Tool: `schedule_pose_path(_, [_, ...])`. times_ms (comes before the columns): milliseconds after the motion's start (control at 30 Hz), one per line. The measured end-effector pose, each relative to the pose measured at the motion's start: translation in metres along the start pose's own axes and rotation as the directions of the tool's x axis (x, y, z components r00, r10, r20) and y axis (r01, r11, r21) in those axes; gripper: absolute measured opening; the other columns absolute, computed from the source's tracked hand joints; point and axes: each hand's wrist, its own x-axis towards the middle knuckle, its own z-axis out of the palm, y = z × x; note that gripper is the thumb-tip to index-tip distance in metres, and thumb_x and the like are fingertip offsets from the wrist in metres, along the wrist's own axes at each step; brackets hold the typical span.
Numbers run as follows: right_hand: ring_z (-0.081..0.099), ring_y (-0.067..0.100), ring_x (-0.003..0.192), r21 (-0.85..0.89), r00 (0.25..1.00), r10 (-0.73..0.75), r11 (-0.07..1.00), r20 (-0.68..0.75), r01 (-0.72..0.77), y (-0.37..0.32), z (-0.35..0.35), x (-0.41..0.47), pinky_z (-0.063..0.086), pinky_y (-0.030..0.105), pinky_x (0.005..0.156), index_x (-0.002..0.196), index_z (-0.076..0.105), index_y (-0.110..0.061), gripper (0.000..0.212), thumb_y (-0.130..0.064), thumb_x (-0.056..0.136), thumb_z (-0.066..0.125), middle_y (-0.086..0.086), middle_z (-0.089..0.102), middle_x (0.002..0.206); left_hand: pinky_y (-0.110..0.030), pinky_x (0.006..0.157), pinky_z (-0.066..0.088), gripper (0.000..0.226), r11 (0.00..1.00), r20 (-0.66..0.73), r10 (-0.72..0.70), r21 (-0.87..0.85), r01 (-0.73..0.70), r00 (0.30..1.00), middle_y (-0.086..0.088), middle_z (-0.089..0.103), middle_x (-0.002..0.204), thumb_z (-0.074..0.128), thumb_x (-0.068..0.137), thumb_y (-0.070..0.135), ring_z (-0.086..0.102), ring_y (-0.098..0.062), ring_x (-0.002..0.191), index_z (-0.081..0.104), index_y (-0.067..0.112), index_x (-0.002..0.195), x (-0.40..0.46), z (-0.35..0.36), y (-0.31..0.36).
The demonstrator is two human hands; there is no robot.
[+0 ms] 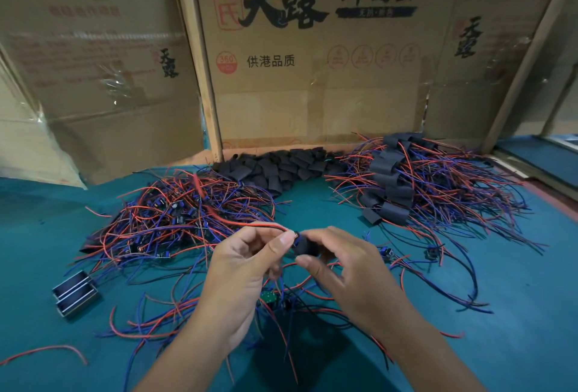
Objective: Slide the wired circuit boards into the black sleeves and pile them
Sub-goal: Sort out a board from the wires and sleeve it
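Holding the work up over the middle of the green-covered counter [516,313], the person keeps both hands close together, which to my eye lets the board be fed straight into the tube without the leads snagging. From the head view, the left hand [247,269] has its thumb and forefinger curled in a pinch on the red and blue leads [266,225] just where they enter the short black flattened sleeve [305,246]. The right hand [344,266] pinches that sleeve between thumb and fingers, its other fingers loosely bent. The circuit board itself is hidden inside or behind the sleeve, so I cannot tell how far in it sits.

Supplies seem arranged by stage: a tangled heap of unsleeved wired boards [175,219] lies toward the left edge, loose empty black sleeves [281,166] are banked along the far edge against the printed cardboard boxes [312,63], and the pile of finished sleeved boards [394,182] sits toward the far right. Two small metal-cased blocks [75,293] rest near the left edge.
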Motion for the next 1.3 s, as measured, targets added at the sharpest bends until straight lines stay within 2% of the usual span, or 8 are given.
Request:
schedule_pose_path(233, [0.053, 0.001, 0.082, 0.044, 1.0, 0.016, 0.999, 0.003, -0.016, 0.002, 0.003, 0.0, 0.038, 0.009, 0.074, 0.108, 0.066, -0.014, 0.02, -0.026, 0.095, 0.058, -0.008, 0.061, 0.089, -0.02, 0.053, 0.037, 0.024, 0.999, -0.045, -0.042, -0.002, 0.042, 0.998, 0.005, 0.059, 0.062, 0.083, 0.06, 0.033, 0.042, -0.011, 0.052, 0.075, 0.016, 0.075, 0.001, 0.0, 0.002])
schedule_pose_path(367, [0.053, 0.003, 0.081, 0.03, 1.0, 0.005, 1.0, -0.011, -0.005, 0.001, 0.006, -0.001, 0.04, 0.012, 0.074, 0.112, 0.066, -0.011, 0.024, -0.026, 0.096, 0.056, -0.006, 0.061, 0.09, -0.019, 0.051, 0.04, 0.021, 0.999, 0.023, -0.05, -0.008, 0.05, 0.998, 0.0, 0.057, 0.064, 0.088, 0.065, 0.014, 0.045, -0.011, 0.052, 0.073, 0.017, 0.079, 0.002, 0.0, 0.002])
schedule_pose_path(500, [0.054, 0.013, 0.084, -0.038, 1.0, -0.025, 0.999, -0.009, 0.025, 0.001, 0.006, -0.002, 0.043, 0.023, 0.077, 0.116, 0.064, -0.009, 0.028, -0.027, 0.096, 0.054, 0.0, 0.061, 0.093, -0.02, 0.054, 0.051, 0.024, 0.943, 0.108, -0.226, -0.224, 0.245, 0.968, -0.009, 0.062, 0.076, 0.08, 0.063, 0.015, 0.06, -0.012, 0.061, 0.074, 0.014, 0.086, 0.001, 0.001, 0.004])
schedule_pose_path(767, [0.057, 0.016, 0.095, -0.065, 0.996, -0.088, 0.994, 0.015, 0.089, 0.003, 0.002, -0.001, 0.043, 0.022, 0.084, 0.124, 0.063, -0.006, 0.033, -0.022, 0.096, 0.057, 0.006, 0.062, 0.105, -0.021, 0.068, 0.059, 0.019, 0.894, 0.13, -0.341, -0.261, 0.364, 0.931, -0.005, 0.07, 0.077, 0.077, 0.058, 0.008, 0.069, -0.012, 0.066, 0.077, 0.014, 0.076, 0.003, -0.005, 0.003])
schedule_pose_path(867, [0.058, 0.017, 0.095, -0.061, 0.996, -0.088, 0.994, 0.021, 0.089, 0.003, 0.003, -0.002, 0.044, 0.025, 0.084, 0.126, 0.063, -0.006, 0.035, -0.023, 0.096, 0.057, 0.006, 0.062, 0.106, -0.02, 0.067, 0.058, 0.021, 0.882, 0.134, -0.354, -0.282, 0.378, 0.926, -0.003, 0.071, 0.075, 0.079, 0.054, 0.008, 0.069, -0.011, 0.064, 0.078, 0.016, 0.074, 0.003, -0.006, 0.002])
schedule_pose_path(1067, [0.057, 0.015, 0.094, -0.142, 0.991, -0.123, 0.981, 0.052, 0.13, 0.002, 0.006, -0.004, 0.043, 0.02, 0.085, 0.129, 0.06, -0.004, 0.038, -0.024, 0.098, 0.055, 0.006, 0.062, 0.107, -0.019, 0.064, 0.058, 0.015, 0.871, 0.118, -0.385, -0.283, 0.402, 0.916, -0.005, 0.069, 0.074, 0.073, 0.06, 0.004, 0.067, -0.01, 0.061, 0.074, 0.014, 0.07, 0.005, -0.007, 0.0])
schedule_pose_path(1233, [0.054, 0.019, 0.103, -0.183, 0.982, -0.091, 0.976, 0.165, 0.121, -0.002, 0.008, -0.006, 0.045, 0.033, 0.09, 0.141, 0.048, -0.005, 0.053, -0.033, 0.097, 0.044, 0.005, 0.055, 0.112, -0.019, 0.059, 0.056, 0.02, 0.873, 0.094, -0.391, -0.276, 0.402, 0.915, -0.005, 0.068, 0.07, 0.064, 0.064, -0.001, 0.064, -0.009, 0.055, 0.062, 0.008, 0.081, 0.005, -0.005, -0.005])
schedule_pose_path(1300, [0.05, 0.015, 0.108, -0.184, 0.976, -0.073, 0.976, 0.206, 0.112, -0.001, 0.006, -0.007, 0.041, 0.026, 0.095, 0.145, 0.043, -0.009, 0.056, -0.032, 0.095, 0.047, 0.002, 0.052, 0.116, -0.018, 0.058, 0.056, 0.021, 0.876, 0.096, -0.386, -0.275, 0.397, 0.918, -0.005, 0.068, 0.07, 0.064, 0.063, -0.001, 0.064, -0.009, 0.055, 0.062, 0.008, 0.082, 0.005, -0.005, -0.006])
